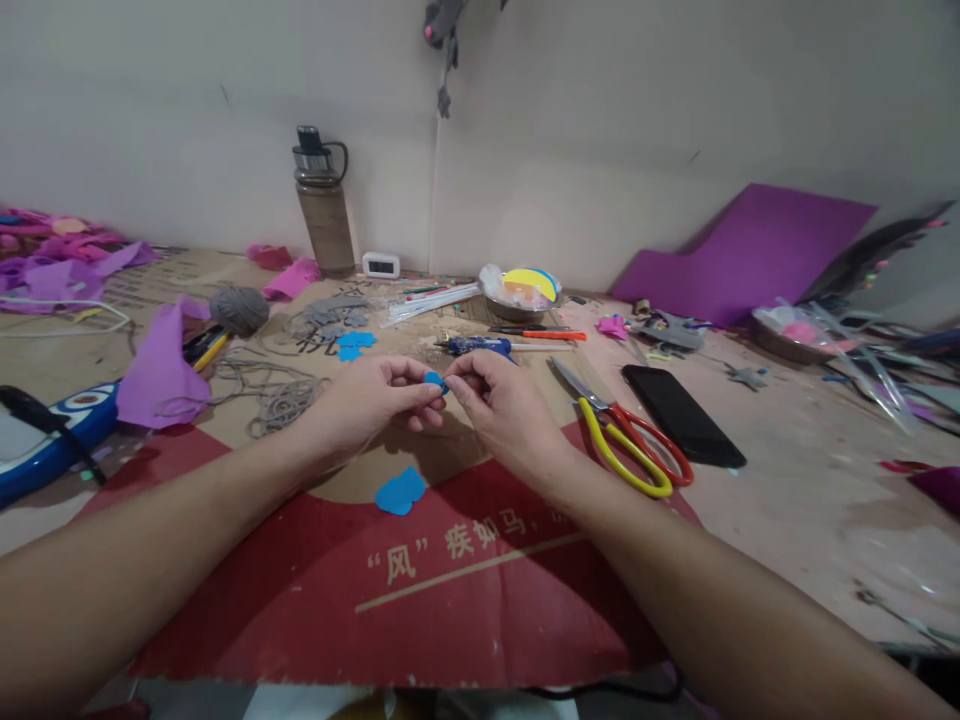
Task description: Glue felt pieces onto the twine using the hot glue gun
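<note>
- In the head view, the small blue piece [433,379] sits between my two hands, raised over the cardboard [300,600] on the tabletop [795,530].
- The fingers of my left hand [375,402] are closed on it, thumb against forefinger, the others curled beneath.
- The fingers of my right hand [506,405] are drawn together at its right edge, pinching it as far as I can judge; how much they trap is hidden.
- I judge it very light, so weight should hardly trouble me; keeping hold of something this little is the harder part.
- It looks matt, like thin foam or felt, though I can't tell which. I'd expect it soft, bendy and not very slippery.
- A hard pinch could crease or dent it, and a sharp tug could tear the edge, so light pressure suits it.
- The best hold, to my mind, is flat between thumb pad and forefinger at the rim, leaving the face uncovered.
- The larger blue piece [401,491] lies on the cardboard nearer me; it seems equally floppy, and its outer edge would be the place to lift it.
</note>
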